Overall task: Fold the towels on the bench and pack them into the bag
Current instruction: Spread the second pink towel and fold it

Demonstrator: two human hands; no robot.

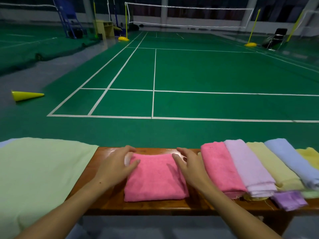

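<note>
A folded pink towel (pixel 153 178) lies flat on the wooden bench (pixel 110 202) in front of me. My left hand (pixel 117 164) rests at its left edge, thumb on the cloth and fingers spread over the far left corner. At the towel's right edge is my right hand (pixel 188 163), fingers straight and spread. To the right lies a row of overlapping towels: pink (pixel 219 168), lilac (pixel 248 166), pale yellow (pixel 272 168), light blue (pixel 293 159) and yellow (pixel 310 156). A large pale green cloth (pixel 39 176) covers the bench's left end. I see no bag.
A small purple cloth (pixel 290 199) hangs over the bench's front edge at the right. Beyond the bench stretches a green badminton court (pixel 189 71) with a net (pixel 188 16). A yellow cone (pixel 25 96) lies on the floor at the left.
</note>
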